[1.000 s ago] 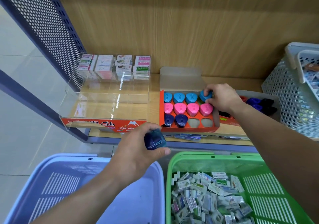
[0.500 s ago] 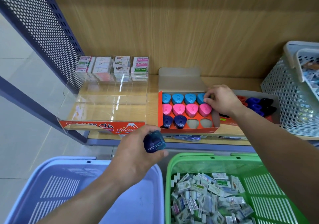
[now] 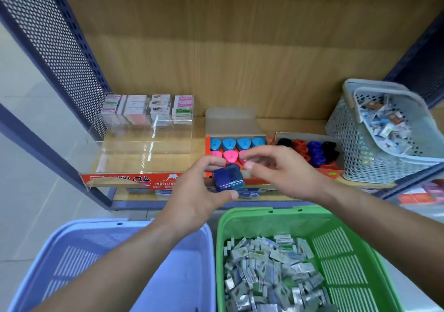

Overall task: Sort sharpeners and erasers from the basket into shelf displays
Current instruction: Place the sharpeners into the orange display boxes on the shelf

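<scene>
My left hand grips a dark blue sharpener between thumb and fingers, in front of the orange sharpener display box. That box holds a back row of light blue sharpeners and pink sharpeners below them; its front row is hidden by my hands. My right hand hovers just right of the sharpener, fingers loosely curled, empty, its fingertips close to it. The green basket below holds several wrapped erasers. A clear eraser display with stacked eraser packs stands at the left.
An empty lavender basket sits beside the green one. On the shelf right stand a second box of dark and red sharpeners and a grey perforated basket holding small packets. A perforated metal panel bounds the shelf's left side.
My left hand rose with the dark blue sharpener toward the orange box. My right hand left the light blue sharpener in the back row and drew back next to the left hand.
</scene>
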The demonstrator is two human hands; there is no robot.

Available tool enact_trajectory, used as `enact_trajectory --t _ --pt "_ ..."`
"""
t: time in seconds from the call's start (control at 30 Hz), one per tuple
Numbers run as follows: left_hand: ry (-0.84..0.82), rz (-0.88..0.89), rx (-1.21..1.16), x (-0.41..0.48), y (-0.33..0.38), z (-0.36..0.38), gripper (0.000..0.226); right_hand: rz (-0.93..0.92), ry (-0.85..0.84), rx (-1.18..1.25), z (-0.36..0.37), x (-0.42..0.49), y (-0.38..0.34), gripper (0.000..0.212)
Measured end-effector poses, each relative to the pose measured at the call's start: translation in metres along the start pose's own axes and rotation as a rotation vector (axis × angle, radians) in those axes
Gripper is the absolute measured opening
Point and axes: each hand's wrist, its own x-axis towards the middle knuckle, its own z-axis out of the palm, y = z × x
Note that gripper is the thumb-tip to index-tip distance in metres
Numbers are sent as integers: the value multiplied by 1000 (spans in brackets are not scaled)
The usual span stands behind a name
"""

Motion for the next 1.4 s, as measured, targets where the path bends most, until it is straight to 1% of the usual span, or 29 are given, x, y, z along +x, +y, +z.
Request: enact_trajectory --t 0.03,0.1,0.27,0.37,0.43,0.57,0.63,0.73,0.8,0.93,1.0,1.07,1.2,1.4 --pt "10 5 -23 -2 4 2 60 -2 -28 79 3 -9 -7 17" --pt "42 28 -50 -6 9 6 61 -10 -47 162 7 -22 -14 21" --pt "127 85 -39 -17 17 7 59 18 -40 213 5 -28 -19 18" --pt "94 137 -22 -21 20 8 55 -14 -61 148 -1 -29 -19 19" --pt "61 138 -36 -22 20 9 54 -32 -47 125 -1 -30 -19 18" --pt "71 131 3 -16 14 11 59 25 -18 282 4 -30 -21 24" --pt "80 98 -29 -11 10 14 60 19 -21 265 8 -27 -21 32" --pt "74 67 -9 -4 1 19 57 32 -13 235 11 -22 -17 32" --pt "42 48 73 -1 -5 20 54 51 7 190 10 -17 -8 31" --pt "-71 13 550 8 -23 8 58 154 95 -13 5 0 33 35" --pt "-120 12 698 12 -32 2 60 198 130 -106 4 11 55 39" --pt "-175 -12 787 15 -43 -1 66 225 139 -159 8 21 74 42" --pt "-269 -19 916 24 -65 1 77 257 101 -233 24 36 101 43" --pt "-382 -53 984 38 -85 14 86 262 46 -349 42 45 115 46"
